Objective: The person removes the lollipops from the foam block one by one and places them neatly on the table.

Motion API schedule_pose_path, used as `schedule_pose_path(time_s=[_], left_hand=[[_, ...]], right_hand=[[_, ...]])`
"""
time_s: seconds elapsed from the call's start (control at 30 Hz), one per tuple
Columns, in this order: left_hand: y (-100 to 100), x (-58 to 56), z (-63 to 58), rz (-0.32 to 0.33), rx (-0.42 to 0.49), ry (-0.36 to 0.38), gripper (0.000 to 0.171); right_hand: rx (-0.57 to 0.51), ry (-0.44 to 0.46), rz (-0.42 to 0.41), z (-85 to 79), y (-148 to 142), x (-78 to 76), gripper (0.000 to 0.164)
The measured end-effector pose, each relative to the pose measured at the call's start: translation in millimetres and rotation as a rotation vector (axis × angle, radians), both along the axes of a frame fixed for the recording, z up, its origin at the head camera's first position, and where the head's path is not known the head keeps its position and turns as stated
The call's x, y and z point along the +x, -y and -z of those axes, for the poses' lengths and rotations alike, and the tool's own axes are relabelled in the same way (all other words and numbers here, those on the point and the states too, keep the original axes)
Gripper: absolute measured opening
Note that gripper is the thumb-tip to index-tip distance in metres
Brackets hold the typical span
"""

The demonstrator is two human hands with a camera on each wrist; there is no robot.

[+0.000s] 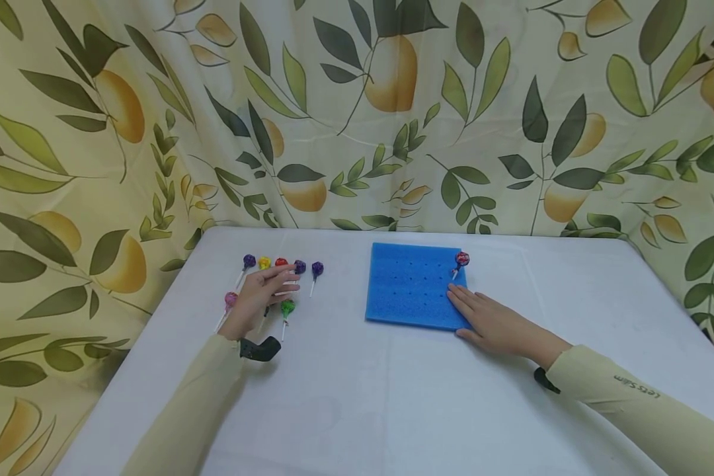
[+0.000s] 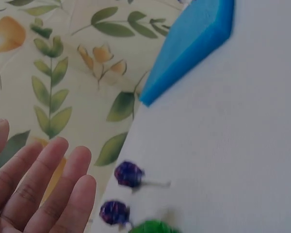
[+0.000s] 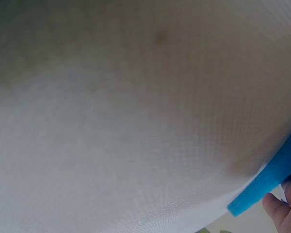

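My left hand (image 1: 260, 295) is over a group of lollipops at the left of the table, its fingers extended. In the left wrist view those fingers (image 2: 51, 182) hold nothing. About the hand lie a pink lollipop (image 1: 231, 299), a green one (image 1: 287, 307), a yellow one (image 1: 264, 262), a red one (image 1: 281, 262) and purple ones (image 1: 317, 268); the hand hides part of the group. My right hand (image 1: 492, 324) rests flat on the right edge of a blue foam block (image 1: 413, 287) with rows of small holes. A red lollipop (image 1: 462, 258) stands at the block's far right corner.
A white cloth (image 1: 345, 396) covers the table. Behind it and to the left hangs a curtain (image 1: 357, 132) printed with leaves and fruit. Dark straps, one with a black piece (image 1: 260, 349), sit at both wrists.
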State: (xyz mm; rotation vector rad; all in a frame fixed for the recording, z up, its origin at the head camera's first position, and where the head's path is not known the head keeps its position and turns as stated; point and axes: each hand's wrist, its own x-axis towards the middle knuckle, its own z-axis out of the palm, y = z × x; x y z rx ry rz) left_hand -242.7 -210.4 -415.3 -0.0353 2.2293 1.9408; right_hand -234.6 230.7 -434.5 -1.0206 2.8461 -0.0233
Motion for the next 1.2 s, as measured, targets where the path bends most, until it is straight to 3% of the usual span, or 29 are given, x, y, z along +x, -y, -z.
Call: schedule_pose_path(time_s=[0.47, 0.7, 0.83, 1.0, 1.2], left_hand=[[-82, -37.5, -8.4, 0.109, 0.044, -0.011, 0.039], [-128, -56.3, -4.2, 0.169, 0.079, -0.028, 0.039], [-153, -63.3, -2.7, 0.201, 0.117, -0.046, 0.041], [-184, -68.8, -4.1, 0.192, 0.159, -0.019, 0.039], [-216, -72.8, -4.6, 0.181, 0.145, 0.012, 0.039]], right_hand=[[-0.011, -0.001, -0.004, -2.0, -1, 1.4, 0.073], [-0.013, 0.003, -0.004, -1.8, -1, 1.6, 0.073], [-0.009, 0.001, -0.004, -1.5, -1, 2.1, 0.073], [-0.009, 0.002, 0.003, -1.2, -2, 1.8, 0.073], [-0.010, 0.004, 0.004, -1.9, -1, 1.8, 0.073]])
